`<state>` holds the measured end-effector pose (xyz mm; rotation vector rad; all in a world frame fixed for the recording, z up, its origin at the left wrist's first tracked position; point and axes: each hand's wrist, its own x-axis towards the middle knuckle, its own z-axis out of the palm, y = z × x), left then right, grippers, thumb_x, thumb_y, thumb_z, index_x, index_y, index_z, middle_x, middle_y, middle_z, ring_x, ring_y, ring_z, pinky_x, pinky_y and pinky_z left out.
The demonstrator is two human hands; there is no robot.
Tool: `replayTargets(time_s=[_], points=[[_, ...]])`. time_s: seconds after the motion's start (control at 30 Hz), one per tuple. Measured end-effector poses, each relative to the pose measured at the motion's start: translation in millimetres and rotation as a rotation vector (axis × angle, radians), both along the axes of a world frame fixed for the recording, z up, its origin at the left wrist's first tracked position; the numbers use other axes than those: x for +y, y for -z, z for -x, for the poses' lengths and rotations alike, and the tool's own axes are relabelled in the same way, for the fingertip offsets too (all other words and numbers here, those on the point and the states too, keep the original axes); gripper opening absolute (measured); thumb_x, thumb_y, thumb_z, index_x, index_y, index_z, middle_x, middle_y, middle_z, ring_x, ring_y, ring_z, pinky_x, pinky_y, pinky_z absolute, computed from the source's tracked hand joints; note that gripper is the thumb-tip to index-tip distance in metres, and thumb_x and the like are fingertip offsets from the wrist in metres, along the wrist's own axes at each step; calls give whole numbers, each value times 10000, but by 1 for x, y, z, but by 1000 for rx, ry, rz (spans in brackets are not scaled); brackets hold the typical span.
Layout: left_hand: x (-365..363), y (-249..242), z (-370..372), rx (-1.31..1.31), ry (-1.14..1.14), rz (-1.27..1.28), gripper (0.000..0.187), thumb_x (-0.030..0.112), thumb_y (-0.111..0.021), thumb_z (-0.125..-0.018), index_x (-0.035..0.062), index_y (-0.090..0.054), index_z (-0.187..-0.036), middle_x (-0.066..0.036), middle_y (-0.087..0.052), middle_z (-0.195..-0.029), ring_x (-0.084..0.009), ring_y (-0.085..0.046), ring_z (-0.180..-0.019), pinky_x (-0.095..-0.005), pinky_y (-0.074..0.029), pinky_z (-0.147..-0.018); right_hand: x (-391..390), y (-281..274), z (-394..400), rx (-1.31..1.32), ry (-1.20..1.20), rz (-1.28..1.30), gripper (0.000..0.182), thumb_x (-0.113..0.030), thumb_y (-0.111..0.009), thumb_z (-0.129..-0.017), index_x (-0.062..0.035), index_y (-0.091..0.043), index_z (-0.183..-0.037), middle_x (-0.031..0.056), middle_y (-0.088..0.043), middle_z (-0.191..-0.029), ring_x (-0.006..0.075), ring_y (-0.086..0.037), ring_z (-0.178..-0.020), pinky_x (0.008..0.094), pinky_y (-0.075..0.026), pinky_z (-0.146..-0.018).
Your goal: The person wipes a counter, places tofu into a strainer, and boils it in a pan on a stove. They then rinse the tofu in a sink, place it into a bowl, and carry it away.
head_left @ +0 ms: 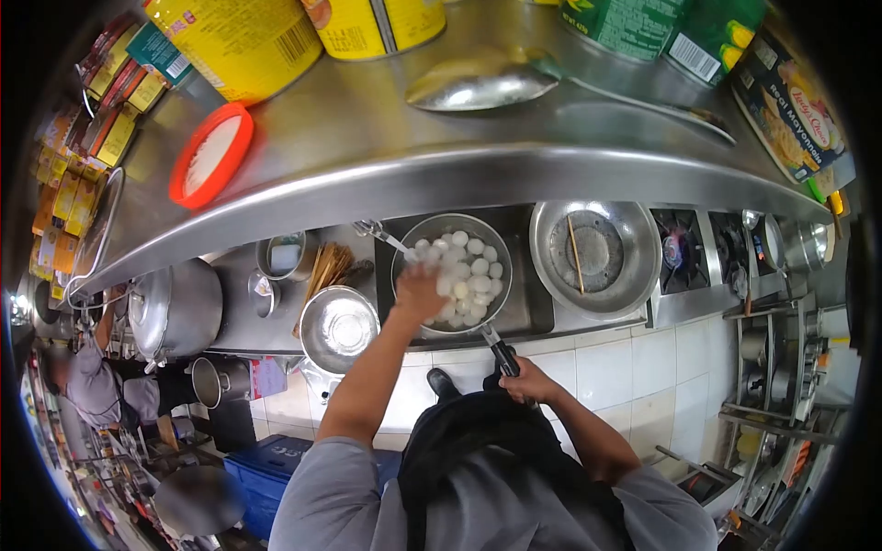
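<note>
Eggs (480,267), or what look like white eggs, lie heaped in the pan (450,223), which stands in the dark sink (536,308) in front of me. My left hand (420,292) is over the near left part of the heap, back upward, and its fingers are so blurred that I cannot tell whether they close on an egg or merely brush the tops. That hand also hides the eggs beneath it. My right hand (526,382) is wrapped around the black handle (501,352), with its end lost inside my grip. The tap (375,228) points in over the pan's left side; I can't make out whether water runs from it. To the right of the sink sits a wide basin (636,250) with a thin stick (575,254) across it, and beyond that a burner (677,253) shows a small bluish glow. On the left is a shiny bowl (340,323), its inside washed out by glare. Above, the shelf (367,129) covers whatever is behind the sink, and the yellow tins (248,46) on it are cut off at the top. Far left, another person (92,381) is squeezed and smeared by the lens's edge.
</note>
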<state>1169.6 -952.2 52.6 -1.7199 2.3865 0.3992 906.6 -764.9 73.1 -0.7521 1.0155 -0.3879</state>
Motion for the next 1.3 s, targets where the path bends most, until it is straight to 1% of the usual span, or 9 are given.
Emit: replayTargets(time_s=[0.2, 0.4, 0.5, 0.63, 0.77, 0.93, 1.0, 1.07, 1.3], points=[[-4, 37, -5, 129, -152, -388, 1090, 516, -745, -728, -9, -184, -1501, -350, -423, -1395, -516, -341, -1351, -516, -349, -1091, 0, 2, -6, -2, 28, 10, 229, -112, -651, -839, -48, -459, -946, 14, -473, -542, 112, -476, -432, 272, -383, -405], [21, 8, 8, 388, -91, -272, 1067, 501, -772, -716, 137, -189, -1532, -328, -329, -1454, -465, -343, -1365, -526, -358, -1080, 0, -6, -4, 36, 52, -13, 220, -109, -651, -832, -58, -460, -929, 17, -475, -544, 112, -473, -429, 268, -378, -401], [12, 1, -5, 60, -18, -158, 983, 480, -769, -700, 290, -258, -1518, -235, -341, -1473, -411, -375, -1358, -541, -371, -1064, 0, -2, -3, 56, 23, 1, 237, -119, -657, -830, -60, -453, -935, 18, -478, -549, 113, -470, -428, 269, -381, -403], [-24, 60, 4, 471, -231, -89, 812, 505, -693, -751, 300, -382, -1472, -185, -255, -1556, -436, -325, -1383, -646, -317, -1055, 4, 6, -9, 13, 21, -27, 269, -84, -671, -847, -87, -415, -927, 9, -463, -576, 107, -451, -432, 278, -388, -407], [19, 9, 45, 275, -42, -87, 709, 529, -697, -771, 338, -473, -1417, -155, -336, -1527, -438, -269, -1404, -615, -190, -1136, 2, 9, -14, -67, 56, -13, 256, -101, -668, -843, -75, -428, -929, 11, -458, -562, 109, -450, -423, 274, -381, -398], [-7, -4, 2, 69, 81, -144, 632, 473, -681, -811, 359, -487, -1401, -128, -311, -1538, -405, -302, -1395, -617, -266, -1097, 4, -4, -12, -50, 98, -19, 234, -103, -649, -848, -61, -438, -942, 9, -443, -541, 107, -440, -406, 270, -369, -385], [-21, 53, -5, 238, -156, 115, 618, 459, -670, -827, 349, -484, -1406, -125, -312, -1534, -398, -318, -1382, -599, -310, -1075, 7, -2, -15, -108, 125, -54, 226, -104, -647, -843, -60, -445, -935, 11, -451, -545, 111, -448, -407, 268, -366, -385], [-14, 37, 25, 350, -259, 10, 615, 468, -666, -829, 336, -489, -1403, -131, -300, -1541, -407, -285, -1402, -637, -301, -1065, 4, -1, -17, -108, 102, -39, 227, -108, -650, -844, -62, -446, -932, 9, -453, -548, 111, -452, -411, 267, -368, -389], [11, 3, 20, 106, 197, -53, 650, 588, -667, -785, 395, -496, -1381, -129, -245, -1569, -385, -179, -1457, -693, -179, -1091, 3, -3, -11, -24, 93, -19, 247, -101, -665, -854, -80, -424, -907, 5, -456, -558, 106, -441, -424, 274, -370, -401]])
